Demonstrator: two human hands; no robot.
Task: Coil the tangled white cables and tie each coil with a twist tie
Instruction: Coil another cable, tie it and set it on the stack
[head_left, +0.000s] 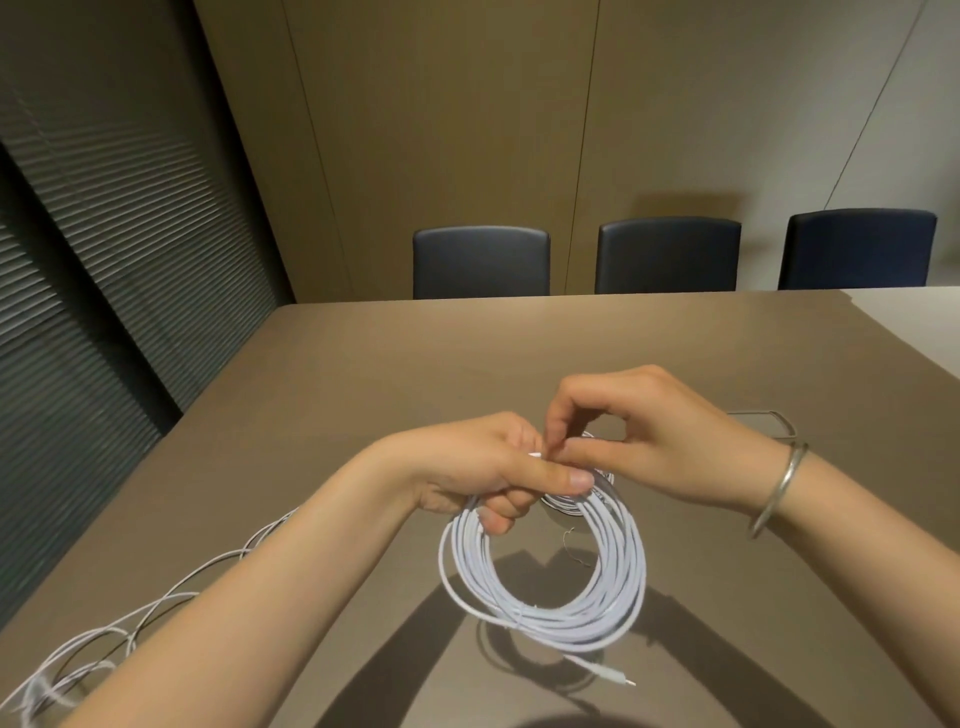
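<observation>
Coil: a round coil of thin white plastic cable (545, 577) hangs from the left hand (493, 467) above the matt brown desk (415, 364), its plug end (618, 678) trailing loose below the loops.
Left hand: fingers and thumb curled round the top of the coil, bunching the turns together.
Right hand (649, 441): thumb and forefinger pinched tight at the top of the bundle, just beside the left thumb; what they nip is too small to make out, likely a twist tie.
Loose cable: a tangled run of white cable (130, 623) lies on the desk at the near left, reaching the frame's edge.
Risk, coil: if the left hand slackens while the tie is worked, the turns could spring apart and spill.
Risk, tie: a tie caught round only some turns would leave the outer loops free.
Risk, snag: the dangling plug end could catch as the coil is set down.
Edges: the desk's left edge runs close beside the loose tangle, so a tug could drag it over.
Room: bare desk lies beyond the hands toward three dark chairs (667, 254).
</observation>
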